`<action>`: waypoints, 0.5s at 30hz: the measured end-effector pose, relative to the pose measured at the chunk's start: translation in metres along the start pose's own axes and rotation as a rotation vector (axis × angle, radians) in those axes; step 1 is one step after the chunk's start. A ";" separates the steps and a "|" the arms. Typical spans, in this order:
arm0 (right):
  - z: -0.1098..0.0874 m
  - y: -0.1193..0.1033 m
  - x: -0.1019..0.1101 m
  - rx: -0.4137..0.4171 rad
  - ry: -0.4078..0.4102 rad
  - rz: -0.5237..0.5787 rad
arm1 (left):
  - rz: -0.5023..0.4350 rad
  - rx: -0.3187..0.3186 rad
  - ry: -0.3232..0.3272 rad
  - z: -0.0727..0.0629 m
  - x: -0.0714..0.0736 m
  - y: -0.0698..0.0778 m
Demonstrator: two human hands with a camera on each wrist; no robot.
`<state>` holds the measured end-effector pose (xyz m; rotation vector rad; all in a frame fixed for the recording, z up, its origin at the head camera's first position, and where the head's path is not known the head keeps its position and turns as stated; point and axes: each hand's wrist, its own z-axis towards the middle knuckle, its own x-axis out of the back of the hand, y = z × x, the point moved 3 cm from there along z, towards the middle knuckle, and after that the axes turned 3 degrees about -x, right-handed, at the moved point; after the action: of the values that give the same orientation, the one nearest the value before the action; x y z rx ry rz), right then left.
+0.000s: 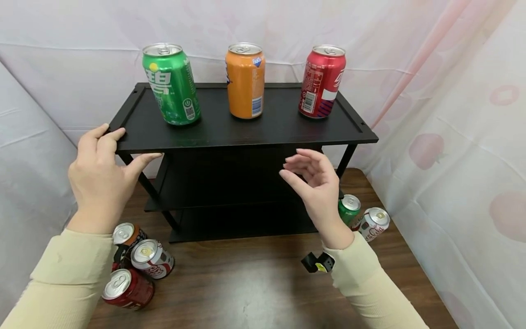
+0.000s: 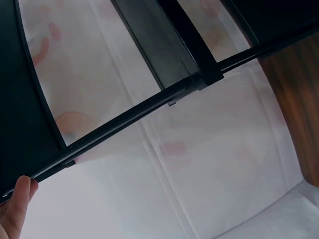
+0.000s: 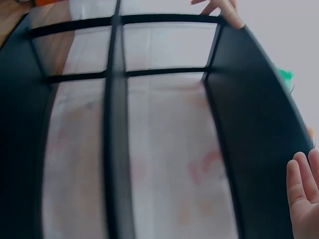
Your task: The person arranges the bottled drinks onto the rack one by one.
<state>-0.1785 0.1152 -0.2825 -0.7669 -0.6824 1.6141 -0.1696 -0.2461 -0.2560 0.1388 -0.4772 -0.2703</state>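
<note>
A black three-tier shelf rack (image 1: 246,132) stands in front of me. At the front left corner of its top board, my left hand (image 1: 98,173) grips the edge, fingertips above and thumb below. In the left wrist view, fingers (image 2: 19,204) touch the end of that board. My right hand (image 1: 316,187) hovers in front of the rack's right half, fingers loosely bent and nothing held. On the top board stand a green soda can (image 1: 172,87), an orange Fanta can (image 1: 245,82) and a red soda can (image 1: 322,84), all upright and spaced apart.
On the brown wooden table (image 1: 242,283), left of the rack, stand a red can (image 1: 129,290), a white Coca-Cola can (image 1: 154,260) and an orange-black can (image 1: 127,235). To the right are a green can (image 1: 348,208) and another white Coca-Cola can (image 1: 373,224). Pale curtains (image 1: 448,137) surround everything.
</note>
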 end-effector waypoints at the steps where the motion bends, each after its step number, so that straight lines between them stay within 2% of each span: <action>1: -0.003 0.003 0.004 -0.005 0.015 -0.002 | 0.000 -0.001 0.002 0.000 0.000 0.000; 9: -0.026 0.030 0.039 -0.095 0.119 -0.056 | -0.004 -0.009 0.011 0.000 0.001 -0.001; 15: -0.040 0.043 0.057 -0.207 0.179 -0.082 | -0.009 -0.003 0.009 0.000 0.000 0.000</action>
<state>-0.1802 0.1654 -0.3470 -1.0081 -0.7486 1.3957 -0.1700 -0.2465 -0.2558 0.1392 -0.4672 -0.2794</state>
